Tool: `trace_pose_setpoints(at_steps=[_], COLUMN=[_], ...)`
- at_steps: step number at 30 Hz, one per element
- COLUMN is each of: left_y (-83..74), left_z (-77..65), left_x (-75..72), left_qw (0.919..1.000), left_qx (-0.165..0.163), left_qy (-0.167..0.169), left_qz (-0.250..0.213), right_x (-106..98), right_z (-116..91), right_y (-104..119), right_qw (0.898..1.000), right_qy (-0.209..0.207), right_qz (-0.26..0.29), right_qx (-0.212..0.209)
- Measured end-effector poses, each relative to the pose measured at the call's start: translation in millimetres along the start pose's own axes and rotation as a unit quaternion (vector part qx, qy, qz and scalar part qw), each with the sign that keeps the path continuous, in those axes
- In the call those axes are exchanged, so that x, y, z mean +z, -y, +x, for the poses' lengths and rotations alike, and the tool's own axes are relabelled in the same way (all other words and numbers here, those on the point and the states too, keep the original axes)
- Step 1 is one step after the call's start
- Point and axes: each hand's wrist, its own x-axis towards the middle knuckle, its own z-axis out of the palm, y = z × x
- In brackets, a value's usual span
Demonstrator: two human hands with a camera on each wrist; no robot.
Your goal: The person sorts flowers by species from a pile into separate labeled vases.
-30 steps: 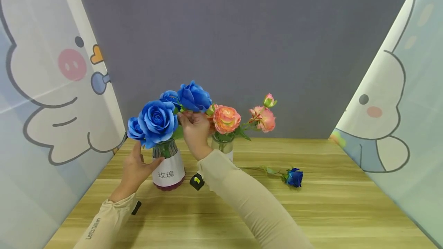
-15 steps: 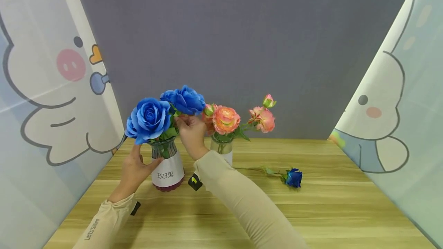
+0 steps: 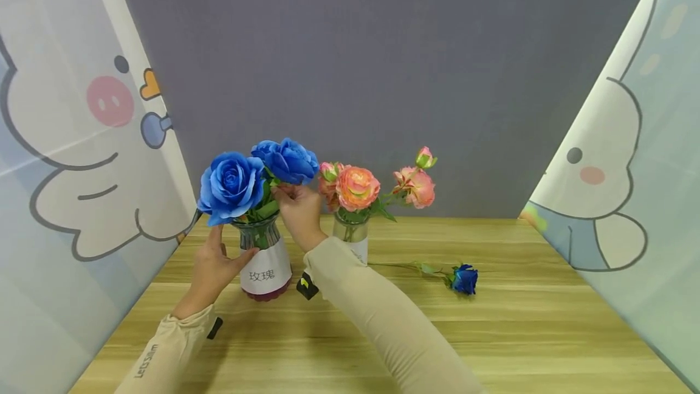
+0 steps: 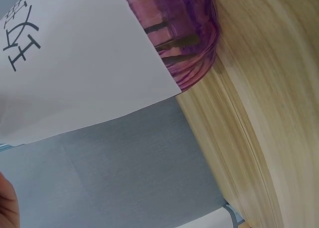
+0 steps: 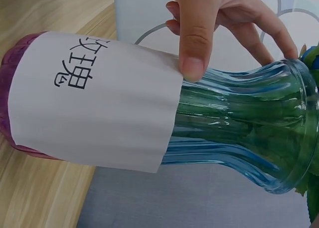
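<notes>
A ribbed glass vase stands upright at the left of the table, with a white paper label of handwritten characters and a purple base. My left hand steadies it; in the right wrist view the thumb presses near the label's upper edge and the fingers reach toward the rim. Large artificial blue roses fill the vase's mouth. My right hand pinches the stem just below the right-hand blue rose; leaves and fingers hide the stem there. In the left wrist view the vase's purple base shows below the paper.
Right behind my right forearm stands a second glass vase with pink-orange flowers. One dark blue rose lies on the table to the right. A grey panel and printed side panels surround the table.
My right hand has moved slightly left and down, and the blue rose at it has come lower. The other blue roses have shifted left. The left hand stays on the vase.
</notes>
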Motion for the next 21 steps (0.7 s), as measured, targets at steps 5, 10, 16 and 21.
trace_pose_setpoints(at_steps=[5,10,16,21], left_y=[-1.5,-3.2,-2.4,-0.4], left_z=[0.1,-0.2,-0.5,-1.2], left_x=[-1.2,-1.4,-0.1,-0.6], left_qw=[1.0000,0.9998,0.9999,0.9999], left_qx=[-0.007,-0.019,-0.009,-0.013], left_qy=[0.001,-0.001,-0.008,-0.005], left_qz=[0.003,-0.002,-0.009,-0.004], right_x=[-2.0,-10.1,-32.5,-59.5], right_z=[-1.5,-6.9,-21.0,-30.1], right_y=[0.4,0.4,-3.1,-1.0], right_qw=[1.000,0.998,0.996,0.990], right_qy=[0.006,0.041,0.084,0.124], right_qz=[0.012,0.007,-0.012,0.027], right_qx=[0.020,0.054,0.042,0.064])
